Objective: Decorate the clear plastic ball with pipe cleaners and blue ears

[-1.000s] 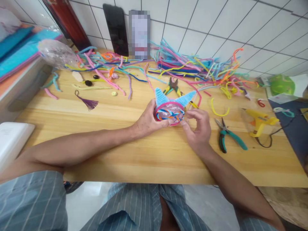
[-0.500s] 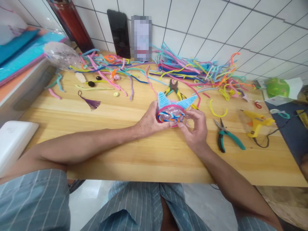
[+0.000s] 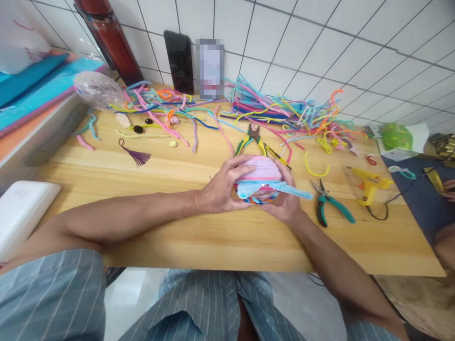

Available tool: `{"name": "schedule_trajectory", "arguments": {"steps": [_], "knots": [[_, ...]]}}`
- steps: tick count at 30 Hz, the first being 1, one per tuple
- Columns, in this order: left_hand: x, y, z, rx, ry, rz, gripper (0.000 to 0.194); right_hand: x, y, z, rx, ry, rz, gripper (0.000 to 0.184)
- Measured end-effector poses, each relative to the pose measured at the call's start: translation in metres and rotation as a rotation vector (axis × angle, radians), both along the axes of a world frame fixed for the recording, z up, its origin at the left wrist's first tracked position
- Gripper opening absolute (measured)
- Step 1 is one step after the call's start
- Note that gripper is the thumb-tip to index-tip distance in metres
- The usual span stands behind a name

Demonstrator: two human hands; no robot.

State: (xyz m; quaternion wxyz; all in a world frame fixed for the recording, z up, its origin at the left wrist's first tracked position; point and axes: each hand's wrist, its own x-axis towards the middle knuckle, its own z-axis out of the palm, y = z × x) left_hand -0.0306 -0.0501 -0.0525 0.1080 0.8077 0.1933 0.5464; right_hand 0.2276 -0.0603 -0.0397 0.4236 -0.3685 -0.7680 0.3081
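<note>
The left hand (image 3: 221, 188) grips the left side of the pink-and-blue pipe-cleaner piece (image 3: 262, 168), fingers curled over its ribbed pink face; the right hand (image 3: 289, 202) clasps the right side. The piece is positioned between both hands, in front of the yellow-handled pliers (image 3: 253, 136)

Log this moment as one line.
left hand: holding pink-and-blue fuzzy piece | right hand: holding same piece | beyond piece: yellow-handled cutters | right of hands: teal-handled pliers, yellow glue gun
</note>
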Motion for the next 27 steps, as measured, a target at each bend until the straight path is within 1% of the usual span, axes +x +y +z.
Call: {"name": "schedule_trajectory", "arguments": {"steps": [3, 5, 9, 13, 17, 22, 24, 27], "knots": [[-0.003, -0.001, 0.001, -0.018, 0.034, 0.01, 0.108, 0.002, 0.002, 0.003, 0.158, -0.019, 0.053, 0.114], [-0.004, -0.001, 0.002, -0.026, 0.063, 0.015, 0.11, 0.004, 0.004, 0.004, 0.219, -0.029, 0.071, 0.113], [-0.003, 0.0, 0.0, -0.015, 0.083, 0.008, 0.108, 0.006, 0.007, 0.003, 0.239, -0.091, 0.048, 0.112], [-0.002, 0.0, 0.001, -0.034, 0.058, -0.003, 0.108, 0.004, 0.006, 0.003, 0.25, -0.088, 0.024, 0.109], [-0.005, -0.004, 0.004, -0.076, 0.077, -0.022, 0.109, 0.003, 0.0, 0.002, 0.199, -0.09, -0.022, 0.108], [-0.011, -0.008, 0.004, -0.241, 0.139, -0.071, 0.113, 0.005, -0.009, -0.007, 0.05, -0.048, -0.039, 0.114], [-0.011, -0.008, 0.003, -0.314, 0.157, -0.09, 0.118, 0.006, -0.011, -0.011, -0.009, -0.024, -0.05, 0.116], [-0.01, -0.008, 0.001, -0.408, 0.154, -0.112, 0.133, 0.008, -0.014, -0.013, -0.096, -0.005, -0.066, 0.113]]}}
